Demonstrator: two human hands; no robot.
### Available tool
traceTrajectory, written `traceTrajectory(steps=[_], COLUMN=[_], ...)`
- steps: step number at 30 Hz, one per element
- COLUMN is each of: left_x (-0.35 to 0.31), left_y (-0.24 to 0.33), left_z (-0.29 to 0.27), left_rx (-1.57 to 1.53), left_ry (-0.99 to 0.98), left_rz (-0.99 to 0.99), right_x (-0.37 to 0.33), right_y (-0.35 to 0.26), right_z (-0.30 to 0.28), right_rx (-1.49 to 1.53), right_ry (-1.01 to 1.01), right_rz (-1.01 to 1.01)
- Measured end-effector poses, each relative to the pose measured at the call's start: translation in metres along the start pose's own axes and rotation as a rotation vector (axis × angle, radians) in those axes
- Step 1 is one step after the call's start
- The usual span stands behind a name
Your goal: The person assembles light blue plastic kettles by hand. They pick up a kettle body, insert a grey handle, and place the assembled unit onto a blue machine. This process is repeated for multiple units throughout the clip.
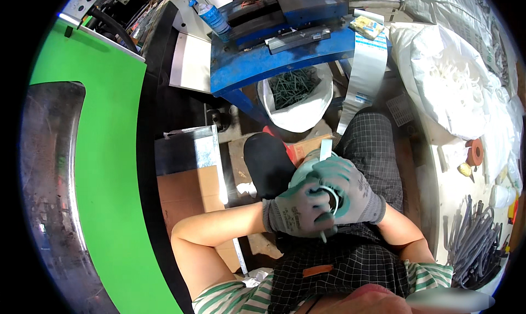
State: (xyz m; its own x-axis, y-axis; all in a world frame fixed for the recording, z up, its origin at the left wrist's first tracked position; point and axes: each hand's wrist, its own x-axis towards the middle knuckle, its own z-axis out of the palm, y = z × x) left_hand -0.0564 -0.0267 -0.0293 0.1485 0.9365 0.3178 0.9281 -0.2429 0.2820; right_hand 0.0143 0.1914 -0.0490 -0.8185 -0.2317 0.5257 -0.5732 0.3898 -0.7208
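Both my hands wear grey knit gloves with green-coated palms and meet in front of my lap. My left hand (pixel 298 209) is closed, its fingers bent round a pale, narrow looped strip (pixel 335 198). A thin end of it pokes out below those fingers. Pressed against the same strip is my right hand (pixel 350 189), its fingers curled over from above. A flat white tab (pixel 326 148) sticks up beyond the knuckles; I cannot tell whether it joins the strip. Behind the gloves shows a pale green rounded thing (pixel 300 176), mostly covered.
Ahead stands a blue machine table (pixel 235 73) with a bottle (pixel 212 19). Under it is a white sack (pixel 296 119) of dark green strips. At right are a large bag of white pieces (pixel 455 89), a brown tape roll (pixel 474 152) and grey strips (pixel 475 243). A green panel (pixel 112 166) fills the left.
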Motion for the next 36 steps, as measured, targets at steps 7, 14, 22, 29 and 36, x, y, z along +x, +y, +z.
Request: traceTrajectory(steps=[7,14,22,29,36], left_x=[0.004,-0.007,0.001,0.027,0.033], left_y=[0.000,0.001,-0.034,-0.074,-0.079], left_z=[0.019,0.020,0.016,-0.008,-0.002], left_rx=[-0.037,-0.520,0.240,0.741,0.582], left_ry=[0.275,0.072,0.385,0.644,0.691], left_rz=[-0.330,-0.398,-0.140,-0.531,-0.496], right_x=[-0.013,-0.013,0.030,0.088,0.084], right_y=[0.000,0.001,0.021,0.088,0.093], right_z=[0.026,0.016,-0.024,-0.016,-0.015], right_rx=[-0.249,-0.202,-0.090,-0.273,-0.276], right_ry=[0.153,-0.041,0.096,0.282,0.329], right_rz=[0.161,0.052,-0.018,-0.052,-0.051])
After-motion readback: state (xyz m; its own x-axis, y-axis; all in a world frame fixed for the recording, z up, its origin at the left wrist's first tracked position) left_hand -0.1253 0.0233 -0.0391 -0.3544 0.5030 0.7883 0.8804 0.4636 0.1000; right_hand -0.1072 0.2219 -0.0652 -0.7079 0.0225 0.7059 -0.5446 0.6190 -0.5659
